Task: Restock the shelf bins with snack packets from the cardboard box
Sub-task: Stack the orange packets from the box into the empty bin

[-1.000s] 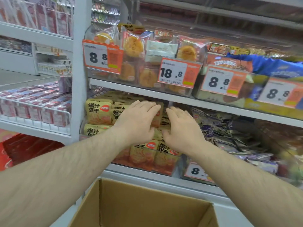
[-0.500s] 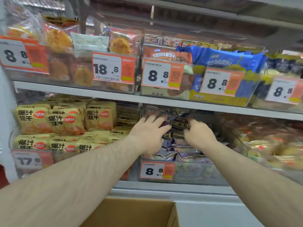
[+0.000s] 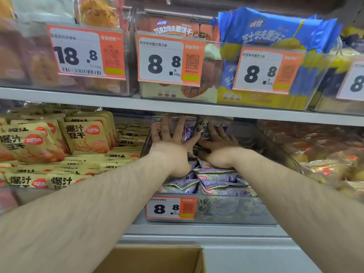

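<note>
- Left hand [image 3: 173, 142]: fingers spread wide and straight, palm pressed flat on the purple snack packets [image 3: 214, 177] at the back of the clear shelf bin [image 3: 232, 210].
- Right hand [image 3: 218, 148]: fingers extended and slightly bent, laid on the same pile just beside the left; touching, not pinching anything.
- Both forearms reaching in under the upper shelf edge [image 3: 197, 108].
- Purple packets stacked in the middle bin, lower shelf, behind an 8.8 price tag [image 3: 170, 207].
- Yellow packets [image 3: 84, 137] piled in the bin to the left, apart from both hands.
- Cardboard box [image 3: 157, 259] at bottom edge, below the shelf; only an open corner showing, contents not visible.
- Upper shelf: blue packs [image 3: 275, 30] and orange packs behind 8.8 and 18.8 tags.
</note>
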Available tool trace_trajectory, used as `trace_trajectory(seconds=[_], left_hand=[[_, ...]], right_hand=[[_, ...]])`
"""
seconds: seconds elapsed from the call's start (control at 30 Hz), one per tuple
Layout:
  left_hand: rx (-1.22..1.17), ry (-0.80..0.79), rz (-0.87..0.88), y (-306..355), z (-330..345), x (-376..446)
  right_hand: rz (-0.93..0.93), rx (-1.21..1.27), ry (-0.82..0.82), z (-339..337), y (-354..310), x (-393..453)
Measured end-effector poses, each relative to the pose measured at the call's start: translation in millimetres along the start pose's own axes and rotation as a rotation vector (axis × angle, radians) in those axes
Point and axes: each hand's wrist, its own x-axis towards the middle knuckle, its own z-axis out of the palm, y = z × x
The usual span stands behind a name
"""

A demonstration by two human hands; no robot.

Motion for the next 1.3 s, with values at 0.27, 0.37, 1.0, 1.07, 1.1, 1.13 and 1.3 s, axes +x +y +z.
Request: trace_trajectory(seconds=[0.27, 0.37, 1.0, 1.07, 1.1, 1.13, 1.3], left_hand=[[-0.123, 0.042, -0.024, 2.2, 10.8, -21.0], [-0.142, 0.008, -0.034, 4.6, 4.3, -15.3], [-0.253, 0.086, 0.076, 42.4, 0.8, -66.7], [-0.253, 0.033, 0.182, 55.2, -1.1, -61.2], [-0.264, -0.022, 0.209, 59.6, -0.6, -56.4], [-0.276, -0.072, 0.215, 62.1, 0.2, -51.8], [-0.259, -0.023, 0.21, 57.8, -2.4, -57.3]], right_hand=[[-0.006, -0.086, 0.028, -3.3, -5.6, -1.0], [-0.029, -0.129, 0.012, -9.5, -7.9, -0.6], [0.233, 0.2, -0.044, -1.5, 28.5, -62.5], [0.295, 0.226, -0.098, 7.8, 39.4, -56.2], [0.306, 0.232, -0.129, 14.4, 41.0, -53.3], [0.306, 0.23, -0.147, 19.1, 40.3, -52.1], [0.349, 0.247, -0.131, 3.1, 38.7, -54.4]])
